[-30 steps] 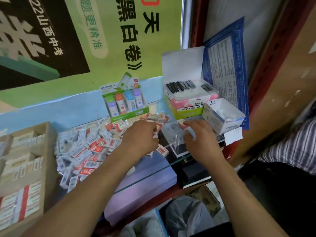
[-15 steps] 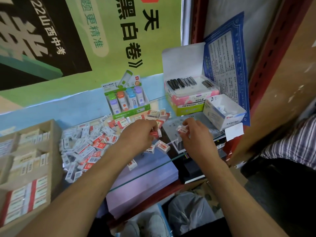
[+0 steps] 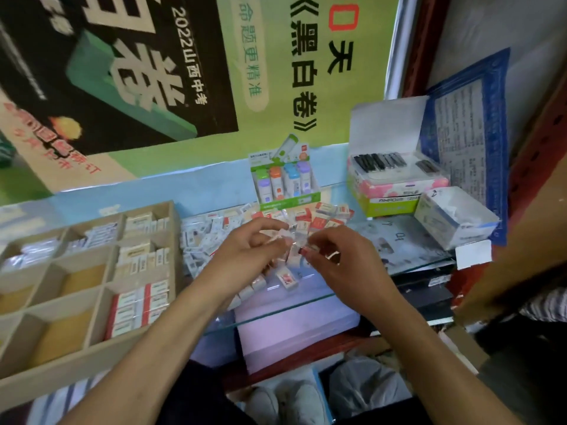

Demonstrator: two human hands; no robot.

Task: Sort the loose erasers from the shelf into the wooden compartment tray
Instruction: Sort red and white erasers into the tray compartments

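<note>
Above the glass shelf (image 3: 306,305), erasers were pinched in the curled fingers of the left hand (image 3: 245,250) and the right hand (image 3: 340,256), fingertips nearly touching. A heap of loose erasers (image 3: 211,237) lay beneath and behind them. The wooden tray (image 3: 101,289), partly filled, stood just left.

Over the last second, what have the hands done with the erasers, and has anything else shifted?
Both hands have come together above the loose erasers: the left hand and right hand now pinch a few wrapped erasers between their fingertips, where earlier they picked apart. The wooden tray, green display box and other boxes stayed put.
</note>
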